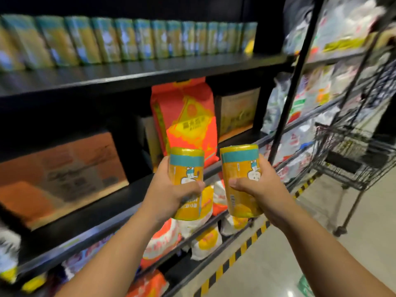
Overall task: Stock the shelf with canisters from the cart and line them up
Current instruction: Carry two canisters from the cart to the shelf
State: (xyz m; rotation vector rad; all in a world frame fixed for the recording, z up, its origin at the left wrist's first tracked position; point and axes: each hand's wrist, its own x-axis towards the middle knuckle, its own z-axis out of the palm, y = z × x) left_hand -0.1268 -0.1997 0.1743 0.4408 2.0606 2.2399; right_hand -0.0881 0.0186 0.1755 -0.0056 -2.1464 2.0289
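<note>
My left hand [169, 196] grips a yellow canister with a teal band [186, 168], held upright in front of the shelving. My right hand [259, 189] grips a second canister of the same kind [240, 168] right beside it; the two do not touch. Up on the top black shelf [150, 71] a row of several like canisters [128, 41] stands side by side, running from the far left to near the right upright. The wire cart [353, 155] stands at the right on the floor; its contents are hard to make out.
Below the top shelf stand an orange-red bag [188, 116] and brown cartons [64, 172]. Lower racks hold white and orange bags [205, 239]. A black slanted post [295, 78] divides this shelving from the bagged goods on the right. Yellow-black tape [242, 249] marks the floor.
</note>
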